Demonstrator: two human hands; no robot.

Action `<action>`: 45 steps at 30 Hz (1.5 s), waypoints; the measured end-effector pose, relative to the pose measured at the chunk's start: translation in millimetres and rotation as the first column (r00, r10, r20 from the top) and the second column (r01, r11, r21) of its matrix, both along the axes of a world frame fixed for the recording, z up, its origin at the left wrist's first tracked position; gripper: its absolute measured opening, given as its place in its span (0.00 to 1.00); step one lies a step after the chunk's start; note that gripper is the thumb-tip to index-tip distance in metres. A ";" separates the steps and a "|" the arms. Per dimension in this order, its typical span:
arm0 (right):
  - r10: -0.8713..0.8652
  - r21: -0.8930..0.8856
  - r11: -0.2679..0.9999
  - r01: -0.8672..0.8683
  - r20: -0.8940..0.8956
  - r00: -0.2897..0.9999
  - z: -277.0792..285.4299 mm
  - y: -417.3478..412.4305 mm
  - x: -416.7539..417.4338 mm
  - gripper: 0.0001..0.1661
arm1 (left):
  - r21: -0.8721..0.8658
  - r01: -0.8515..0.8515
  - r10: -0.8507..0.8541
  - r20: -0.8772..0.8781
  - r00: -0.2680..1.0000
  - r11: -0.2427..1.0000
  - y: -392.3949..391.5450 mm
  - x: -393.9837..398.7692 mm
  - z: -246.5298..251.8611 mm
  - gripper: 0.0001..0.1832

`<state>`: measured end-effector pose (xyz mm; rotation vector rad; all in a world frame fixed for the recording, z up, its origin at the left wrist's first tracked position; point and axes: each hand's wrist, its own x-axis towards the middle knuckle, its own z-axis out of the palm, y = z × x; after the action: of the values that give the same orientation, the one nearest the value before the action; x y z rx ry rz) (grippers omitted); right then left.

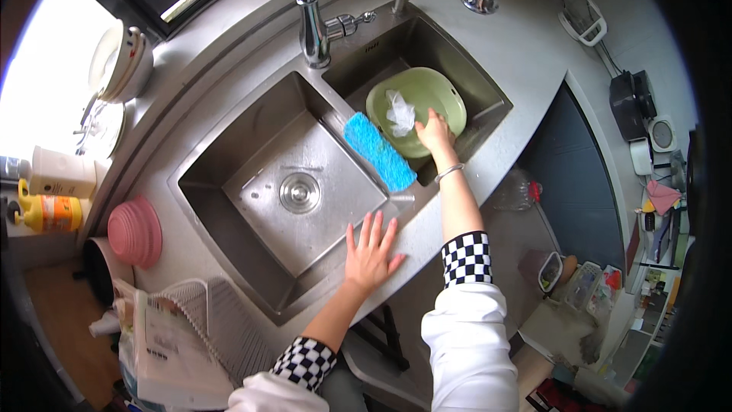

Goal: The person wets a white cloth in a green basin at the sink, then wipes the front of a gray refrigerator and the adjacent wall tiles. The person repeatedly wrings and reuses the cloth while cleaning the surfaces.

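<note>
My right hand (pixel 437 133) reaches over the near rim of a green plastic basin (pixel 440 88), its fingers inside; whether they grip the wall I cannot tell. The basin stands in the smaller sink bowl (pixel 486 103). A crumpled translucent white piece (pixel 400 113), perhaps plastic film, lies in the basin. Draped over the divider between the bowls is a bright blue fluffy cloth (pixel 380 151). My left hand (pixel 370 256) rests flat with spread fingers on the front edge of the larger steel sink bowl (pixel 269 149), holding nothing.
A chrome faucet (pixel 313 34) rises behind the divider. Left of the sink are a pink ribbed bowl (pixel 135 232) and a white dish rack (pixel 229 320). Stacked bowls (pixel 123 63) and a yellow bottle (pixel 51 213) stand by the window. A plastic bottle (pixel 514 191) is below the counter.
</note>
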<state>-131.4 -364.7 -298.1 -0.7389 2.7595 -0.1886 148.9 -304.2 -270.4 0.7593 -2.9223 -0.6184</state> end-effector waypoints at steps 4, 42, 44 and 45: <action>0.154 -0.189 0.974 -0.121 0.167 0.974 -58.4 -23.4 -22.9 0.27 | 0.045 0.021 -0.022 0.027 0.999 0.999 -0.8 -1.7 4.6 0.37; -0.170 -0.233 0.880 0.414 0.659 0.733 -135.1 -36.4 -50.1 0.38 | 0.105 0.032 -0.036 0.043 0.998 0.994 -8.8 -5.8 4.7 0.31; -0.033 -0.323 0.845 0.426 0.764 0.644 -131.3 -42.7 -45.2 0.41 | 0.148 0.012 -0.014 0.012 1.000 0.989 -8.3 -6.1 7.9 0.29; 0.051 -0.420 0.871 0.255 0.593 0.804 -166.8 -33.7 -55.4 0.41 | 0.155 0.047 -0.046 -0.010 0.999 0.987 -8.4 -9.9 9.7 0.28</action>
<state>-186.8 -398.4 -465.0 -0.5048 2.1458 -0.9900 139.0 -312.7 -260.6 0.7024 -2.9196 -0.8592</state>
